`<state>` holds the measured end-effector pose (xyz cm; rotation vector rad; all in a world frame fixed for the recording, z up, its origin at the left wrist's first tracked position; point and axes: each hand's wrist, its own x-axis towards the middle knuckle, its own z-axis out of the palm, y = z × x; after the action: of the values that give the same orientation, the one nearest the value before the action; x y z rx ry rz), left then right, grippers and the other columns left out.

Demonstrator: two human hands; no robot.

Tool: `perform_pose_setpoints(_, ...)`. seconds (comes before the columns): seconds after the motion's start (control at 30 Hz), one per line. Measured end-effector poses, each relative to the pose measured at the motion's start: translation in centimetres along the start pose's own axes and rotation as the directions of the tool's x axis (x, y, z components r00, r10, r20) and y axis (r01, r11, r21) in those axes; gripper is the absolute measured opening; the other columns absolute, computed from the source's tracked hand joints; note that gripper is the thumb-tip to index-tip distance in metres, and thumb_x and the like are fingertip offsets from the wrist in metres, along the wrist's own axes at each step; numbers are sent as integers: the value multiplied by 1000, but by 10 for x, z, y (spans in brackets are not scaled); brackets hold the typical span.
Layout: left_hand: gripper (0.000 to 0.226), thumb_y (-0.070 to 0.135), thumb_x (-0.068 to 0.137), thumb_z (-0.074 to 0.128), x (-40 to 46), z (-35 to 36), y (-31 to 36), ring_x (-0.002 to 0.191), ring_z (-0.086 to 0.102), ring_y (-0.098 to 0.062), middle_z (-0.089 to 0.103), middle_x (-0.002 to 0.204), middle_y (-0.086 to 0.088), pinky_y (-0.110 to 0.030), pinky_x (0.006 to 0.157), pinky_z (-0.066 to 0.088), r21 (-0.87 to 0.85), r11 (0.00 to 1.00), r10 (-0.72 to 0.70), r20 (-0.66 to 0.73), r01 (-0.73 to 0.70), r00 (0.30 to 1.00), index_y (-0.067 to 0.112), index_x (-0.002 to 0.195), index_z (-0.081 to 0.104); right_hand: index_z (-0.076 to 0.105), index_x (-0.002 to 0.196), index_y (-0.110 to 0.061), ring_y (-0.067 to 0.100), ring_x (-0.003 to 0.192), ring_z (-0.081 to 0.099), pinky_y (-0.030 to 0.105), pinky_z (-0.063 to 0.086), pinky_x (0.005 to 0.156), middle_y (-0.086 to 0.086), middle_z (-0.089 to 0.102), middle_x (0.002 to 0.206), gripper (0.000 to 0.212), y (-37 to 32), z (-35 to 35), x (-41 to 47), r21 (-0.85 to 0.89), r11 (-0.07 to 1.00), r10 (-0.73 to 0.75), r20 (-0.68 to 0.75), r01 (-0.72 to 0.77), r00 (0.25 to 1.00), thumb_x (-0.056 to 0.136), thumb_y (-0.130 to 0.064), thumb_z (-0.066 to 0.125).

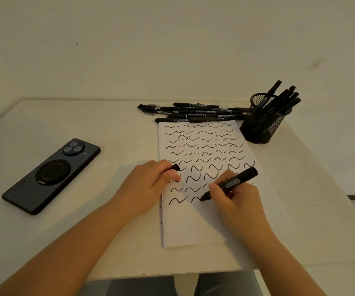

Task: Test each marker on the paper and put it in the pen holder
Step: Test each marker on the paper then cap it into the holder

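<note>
Low and right of centre in the frame, the right hand (234, 198) has its fingers curled round a black marker (230, 184), tip touching the paper (195, 227) beside a fresh squiggle. The left hand (148, 184) grips the cap (175, 167) and rests on the paper's left edge. Loose markers (193, 113) lie above the sheet; the pen holder (264, 122) stands upper right on the counter (108, 124)

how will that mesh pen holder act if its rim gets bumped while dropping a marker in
The mesh pen holder looks light, and its markers lean right, so it may tip that way. On the smooth table it could slide instead.
</note>
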<state>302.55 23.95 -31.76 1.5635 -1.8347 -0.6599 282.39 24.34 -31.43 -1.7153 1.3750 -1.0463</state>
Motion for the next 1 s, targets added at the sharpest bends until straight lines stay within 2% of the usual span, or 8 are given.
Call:
perform_pose_setpoints(0.07,32,47,85,35,1,0,-2,86,58,-15,68,90,0,-40,78,46,-5,1000,-7,0,7,1000,35,89,64,54,61,-22,5,41,42,13,31,41,-10,53,47,22,1,-1,0,-7,1000,-8,-92,8,996,82,-18,59)
perform_pose_setpoints(0.13,34,50,85,34,2,1,-4,82,57,-14,67,88,-1,-37,76,46,27,1000,-7,1,7,1000,35,90,64,56,66,-28,5,46,49,13,35,43,-17,62,60,18,-2,-2,0,14,999,-35,-179,38,983,82,-20,59)
perform_pose_setpoints(0.27,30,47,85,39,-1,1,-1,72,48,-2,53,69,13,-14,61,33,97,994,56,-31,-53,998,30,89,64,60,69,-30,3,50,52,11,40,48,-14,61,55,19,-11,-4,8,221,975,43,-231,9,972,83,-18,63)
perform_pose_setpoints(0.37,27,41,86,43,-2,-1,4,77,45,2,52,68,24,-9,63,32,129,985,115,-19,-112,993,24,91,64,63,69,-28,4,46,47,13,39,45,-9,54,50,16,-22,-2,21,432,900,121,-107,-64,987,83,-19,62)
perform_pose_setpoints(0.47,26,39,85,45,-2,-3,5,77,45,4,54,70,25,-7,64,31,119,986,122,-15,-120,992,24,91,65,64,64,-29,6,44,44,15,37,42,-6,51,49,25,-28,5,29,567,812,162,6,-137,987,86,-17,58)
perform_pose_setpoints(0.8,28,42,85,45,-1,-4,9,73,45,-3,53,69,18,-10,62,32,112,983,145,4,-145,989,23,91,64,62,64,-28,5,44,44,14,38,42,-3,52,48,26,-22,16,30,563,809,168,56,-170,984,87,-18,56)
perform_pose_setpoints(0.93,27,44,85,45,-1,-5,10,74,44,2,53,70,18,-8,62,31,117,983,146,-10,-144,989,25,90,64,63,64,-25,7,48,48,15,38,45,-2,54,49,16,-22,20,29,547,822,120,110,-161,987,80,-25,62)
perform_pose_setpoints(1.0,30,47,86,45,-1,-7,11,73,43,5,48,68,22,-7,62,32,129,976,180,-14,-177,984,24,90,64,63,62,-23,9,49,49,16,38,47,0,55,49,16,-22,20,28,551,821,100,120,-150,988,75,-30,58)
